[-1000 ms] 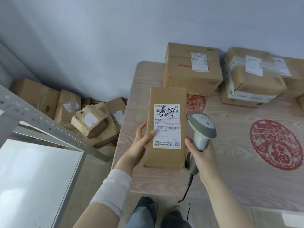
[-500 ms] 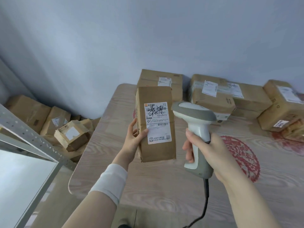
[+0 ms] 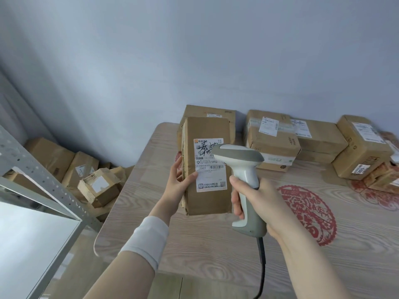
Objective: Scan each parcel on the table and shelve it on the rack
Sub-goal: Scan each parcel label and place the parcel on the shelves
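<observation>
While the left hand (image 3: 179,186) is holding a long brown cardboard parcel (image 3: 205,152) upright above the near-left part of the tabletop (image 3: 216,244), its thumb is pressing the front face beside the white shipping label (image 3: 210,178) and its fingers (image 3: 177,169) are curling round the left edge. The right hand (image 3: 259,203) is gripping the handle of a grey-and-white barcode scanner (image 3: 239,160), fingers wrapped tight round it. The scanner's head is sitting just in front of the label's upper right corner and covering part of it. A dark cable (image 3: 262,266) is hanging from the handle's base.

Open room is lying to the right of the parcel and across the bare near half of the tabletop, whose rounded left corner is dropping off towards the floor (image 3: 71,266). Along the far edge, against the pale blue-grey wall (image 3: 194,50), a row of taped parcels (image 3: 272,143) is crowding the back, some stacked. A grey perforated metal rack (image 3: 32,169) is standing at the left, well apart from the held parcel. Between rack and tabletop, a heap of battered boxes (image 3: 97,186) is lying on the floor.

The tabletop is showing pale wood grain with a red paper-cut decal (image 3: 306,212) beside the right forearm. The held parcel's cardboard is looking creased, its left seam ragged. A white band (image 3: 146,240) is wrapping the left wrist.
</observation>
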A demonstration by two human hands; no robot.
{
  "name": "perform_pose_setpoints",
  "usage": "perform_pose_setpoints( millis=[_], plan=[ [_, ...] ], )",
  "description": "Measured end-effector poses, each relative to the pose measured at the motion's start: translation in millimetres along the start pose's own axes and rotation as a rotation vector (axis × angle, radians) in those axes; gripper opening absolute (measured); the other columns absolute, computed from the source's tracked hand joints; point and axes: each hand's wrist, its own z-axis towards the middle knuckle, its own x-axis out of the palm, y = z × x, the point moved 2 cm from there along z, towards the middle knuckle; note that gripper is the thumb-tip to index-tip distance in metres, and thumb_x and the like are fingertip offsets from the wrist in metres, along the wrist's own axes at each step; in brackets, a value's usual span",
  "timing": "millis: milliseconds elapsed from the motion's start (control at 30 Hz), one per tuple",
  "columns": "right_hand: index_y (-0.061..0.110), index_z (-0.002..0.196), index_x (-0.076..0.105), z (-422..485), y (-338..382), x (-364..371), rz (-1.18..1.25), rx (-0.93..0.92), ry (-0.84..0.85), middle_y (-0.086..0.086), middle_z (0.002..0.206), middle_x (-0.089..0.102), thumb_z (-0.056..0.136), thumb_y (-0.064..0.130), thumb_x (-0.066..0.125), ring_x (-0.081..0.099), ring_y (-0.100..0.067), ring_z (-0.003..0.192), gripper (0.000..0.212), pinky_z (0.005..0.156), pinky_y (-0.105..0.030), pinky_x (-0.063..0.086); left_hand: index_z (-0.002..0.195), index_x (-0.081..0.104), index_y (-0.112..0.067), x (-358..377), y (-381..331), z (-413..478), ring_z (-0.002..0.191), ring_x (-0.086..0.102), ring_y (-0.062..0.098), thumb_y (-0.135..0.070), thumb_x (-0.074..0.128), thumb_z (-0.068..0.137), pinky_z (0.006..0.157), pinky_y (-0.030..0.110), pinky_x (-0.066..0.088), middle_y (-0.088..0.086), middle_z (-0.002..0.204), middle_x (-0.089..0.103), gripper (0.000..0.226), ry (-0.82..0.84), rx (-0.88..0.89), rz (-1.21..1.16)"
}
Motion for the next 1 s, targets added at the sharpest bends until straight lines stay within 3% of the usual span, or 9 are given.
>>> perform_pose_setpoints(
  millis=[367,467,633,767,867,933,1000],
  plan=[
    [0.001,0.069,0.054,-2.5,-0.4,-6.5,-0.03,0.012,-0.012,0.0,0.043,0.055,0.09,0.024,0.06,0.05,-0.012,0.037,0.031,0.04,-0.022,0.043,0.121,0.037,-0.052,0.7,-3.0,-4.9,0.118,0.055,0.019,-0.038,0.077,0.064,0.075,0.021,0.053,0.006,0.132,0.052,0.071,0.014,0.013,0.001],
    [0.0,0.072,0.056,-2.6,-2.9,-8.0,-0.034,-0.002,0.003,0.001,0.044,0.057,0.09,0.024,0.06,0.051,-0.012,0.037,0.03,0.04,-0.022,0.043,0.117,0.039,-0.055,-0.8,-4.6,-7.5,0.118,0.055,0.022,-0.047,0.08,0.055,0.084,0.029,0.052,0.005,0.129,0.055,0.075,0.006,0.001,-0.015],
    [0.013,0.092,0.064,2.4,-11.7,-5.6,0.045,-0.099,-0.035,-0.002,0.072,0.073,0.088,0.025,0.062,0.059,-0.013,0.047,0.013,0.041,-0.023,0.045,0.138,0.036,-0.03,-11.4,-10.5,-22.1,0.106,0.065,0.021,-0.044,0.077,0.058,0.084,0.037,0.053,0.004,0.116,0.067,0.091,-0.038,-0.015,-0.107],
    [0.017,0.095,0.065,16.4,-35.0,7.2,0.074,-0.154,-0.108,0.004,0.084,0.075,0.085,0.03,0.064,0.059,-0.009,0.055,0.017,0.043,-0.024,0.044,0.141,0.037,-0.02,-33.3,-15.5,-51.8,0.114,0.061,0.029,-0.036,0.064,0.075,0.099,0.05,0.046,0.009,0.126,0.063,0.073,-0.106,-0.033,-0.205],
    [0.021,0.091,0.064,19.5,-56.1,35.4,0.087,-0.095,-0.087,0.003,0.069,0.069,0.078,0.036,0.07,0.054,-0.009,0.045,0.021,0.046,-0.027,0.046,0.135,0.044,-0.02,-53.7,-20.6,-88.7,0.11,0.063,0.028,-0.042,0.062,0.076,0.088,0.044,0.054,0.009,0.124,0.064,0.066,-0.189,-0.048,-0.264],
    [0.028,0.092,0.065,12.1,-64.7,62.9,0.079,-0.122,-0.018,0.009,0.076,0.069,0.074,0.041,0.071,0.061,-0.004,0.059,0.023,0.055,-0.02,0.049,0.133,0.049,-0.02,-67.8,-23.5,-118.2,0.108,0.064,0.027,-0.046,0.066,0.076,0.078,0.036,0.057,0.009,0.123,0.065,0.065,-0.237,-0.066,-0.299],
    [0.028,0.103,0.065,-1.8,-68.2,94.1,0.072,-0.154,0.082,0.013,0.09,0.073,0.067,0.044,0.07,0.066,0.002,0.082,0.039,0.067,-0.012,0.05,0.131,0.052,-0.021,-84.4,-24.1,-150.0,0.106,0.065,0.026,-0.051,0.065,0.074,0.071,0.032,0.057,0.009,0.121,0.066,0.067,-0.301,-0.086,-0.332]
  ],
)
